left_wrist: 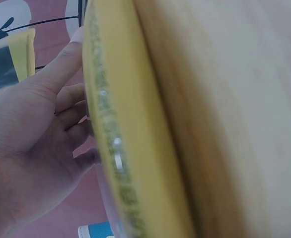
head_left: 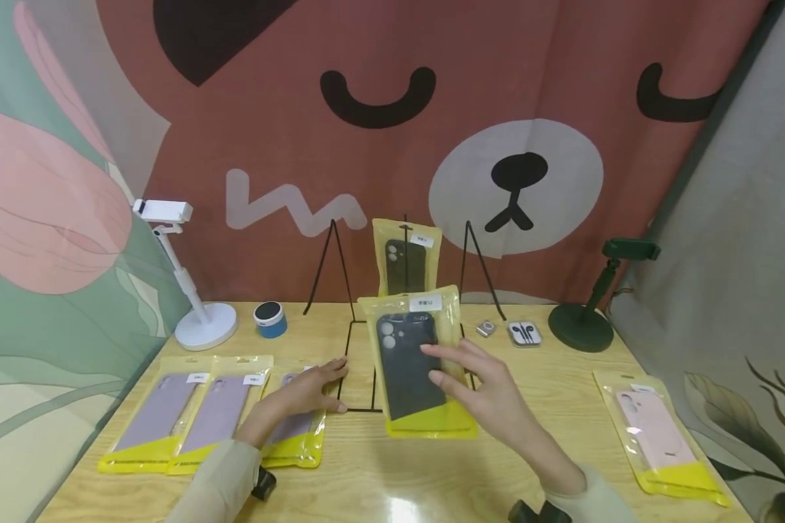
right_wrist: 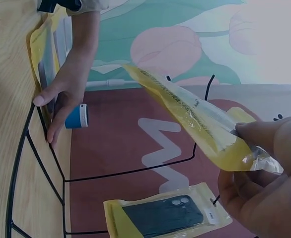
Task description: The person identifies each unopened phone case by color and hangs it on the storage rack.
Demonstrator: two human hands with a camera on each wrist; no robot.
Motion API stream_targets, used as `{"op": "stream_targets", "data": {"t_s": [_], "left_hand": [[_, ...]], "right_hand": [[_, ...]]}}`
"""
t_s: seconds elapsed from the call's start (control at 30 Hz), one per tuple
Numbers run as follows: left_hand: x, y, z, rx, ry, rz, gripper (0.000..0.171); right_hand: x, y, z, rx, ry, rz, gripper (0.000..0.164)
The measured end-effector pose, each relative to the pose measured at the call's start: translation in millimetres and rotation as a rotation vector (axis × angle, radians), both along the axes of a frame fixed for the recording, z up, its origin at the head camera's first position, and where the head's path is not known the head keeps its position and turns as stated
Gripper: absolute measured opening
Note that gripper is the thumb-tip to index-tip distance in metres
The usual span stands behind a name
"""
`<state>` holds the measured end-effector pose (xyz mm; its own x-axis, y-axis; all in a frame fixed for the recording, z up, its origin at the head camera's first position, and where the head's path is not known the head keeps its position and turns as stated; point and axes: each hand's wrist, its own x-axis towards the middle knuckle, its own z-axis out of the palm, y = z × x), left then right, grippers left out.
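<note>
My right hand [head_left: 490, 385] pinches a packaged black phone case [head_left: 408, 370] in a clear bag with a yellow bottom, raised before a black wire rack [head_left: 365, 410]. Thumb and fingers grip the bag's edge in the right wrist view, where it appears nearly edge-on. Behind it, a second bagged black phone case [head_left: 405, 261] hangs on the rack, its lower part hidden in the head view. My left hand [head_left: 301, 392] touches the left side of the rack's base with extended fingers. Under that forearm lies a bagged purple phone case [head_left: 291, 428], partly covered.
Two more bagged purple cases [head_left: 153, 414] lie at the left, and a bagged pink case [head_left: 657, 428] at the right. A white phone stand [head_left: 206, 327], blue round speaker [head_left: 271, 321], boxed earphones [head_left: 525, 333], small silver item [head_left: 486, 328] and green stand [head_left: 581, 327] line the back.
</note>
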<state>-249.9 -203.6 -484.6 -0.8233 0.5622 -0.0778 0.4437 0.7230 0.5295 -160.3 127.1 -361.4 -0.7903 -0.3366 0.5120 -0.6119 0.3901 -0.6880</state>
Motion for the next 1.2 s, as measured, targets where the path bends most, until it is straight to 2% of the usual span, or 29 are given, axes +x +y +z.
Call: {"op": "stream_targets", "data": {"t_s": [0.27, 0.4, 0.53, 0.67, 0.77, 0.87, 0.93, 1.03, 1.2], "left_hand": [[-4.0, 0.7, -1.4, -0.014, 0.016, -0.015, 0.082], [-5.3, 0.3, -1.4, -0.013, 0.020, -0.005, 0.083], [-4.6, 0.6, -1.5, -0.005, 0.008, -0.002, 0.082], [-3.1, 0.7, -2.2, -0.005, 0.010, -0.006, 0.082], [-1.9, -0.2, -2.8, 0.003, 0.017, -0.002, 0.081], [-0.6, -0.8, -4.0, 0.013, 0.011, 0.001, 0.081], [0.1, -0.9, -4.8, 0.017, 0.008, 0.001, 0.081], [0.0, -0.7, -3.2, 0.012, 0.005, 0.002, 0.081], [0.0, -0.6, -1.1, 0.010, 0.009, -0.001, 0.081]], "right_hand": [[-1.5, 1.1, -2.7, 0.009, -0.043, -0.032, 0.036], [-9.9, -0.9, -2.7, 0.005, -0.064, -0.052, 0.036], [-31.1, -4.0, -3.8, 0.009, -0.065, -0.062, 0.036], [-61.4, -7.0, -4.9, 0.009, -0.076, -0.026, 0.038], [-86.1, -4.2, -8.1, -0.015, -0.119, 0.024, 0.039], [-100.0, 10.9, -15.8, -0.027, -0.168, 0.041, 0.037], [-99.0, 28.1, -23.2, -0.014, -0.187, 0.019, 0.035], [-86.1, 63.3, -36.8, 0.012, -0.181, -0.037, 0.031], [-50.4, 143.2, -58.6, 0.169, -0.140, -0.265, 0.027]]}}
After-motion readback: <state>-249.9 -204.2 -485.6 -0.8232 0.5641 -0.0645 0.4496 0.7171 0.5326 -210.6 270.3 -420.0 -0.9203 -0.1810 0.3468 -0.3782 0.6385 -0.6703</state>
